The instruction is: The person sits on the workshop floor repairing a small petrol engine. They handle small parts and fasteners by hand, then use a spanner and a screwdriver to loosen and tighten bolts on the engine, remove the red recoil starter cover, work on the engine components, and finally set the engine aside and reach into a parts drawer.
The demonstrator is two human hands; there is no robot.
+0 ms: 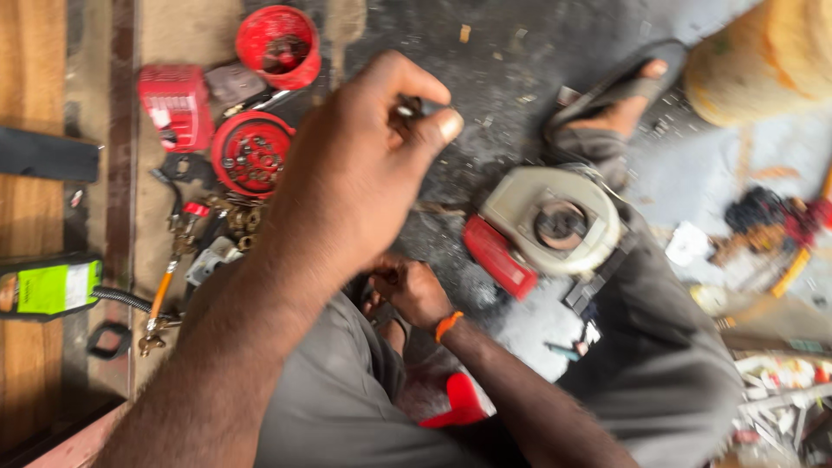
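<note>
1. At the far left we see a green and black bottle (48,287) lying on the wooden boards, with a black loop and a flexible hose just beside it.
2. Next come the red parts on the dark floor: a red box-shaped piece (176,106), a red round lid (251,153) filled with small screws and nuts, and a red cup (279,46) above it. Brass fittings and an orange-handled tool (162,293) lie close below the lid.
3. Our left hand (364,165) is raised in the middle of the view, fingers curled together, thumb and forefinger pinching a small dark metal part (409,107). The picture is blurred here, so we cannot tell what kind of part it is.
4. Our right hand (414,290), with an orange band at the wrist, sits lower, between the knees. It looks closed around something dark, but we cannot tell what, or how firmly.
5. To the right, a small engine housing (555,221), cream with a round recoil hub, rests against our grey-trousered leg, with a red cover (498,257) touching its lower left side. A sandalled foot (620,91) lies beyond it, and a heap of mixed clutter sits at the far right.
6. We judge the main risk to be the pinched part slipping: the hold is only at the fingertips, and the gritty, littered floor below would hide it at once. An elbow swing could also tip the lid and scatter the screws.
</note>
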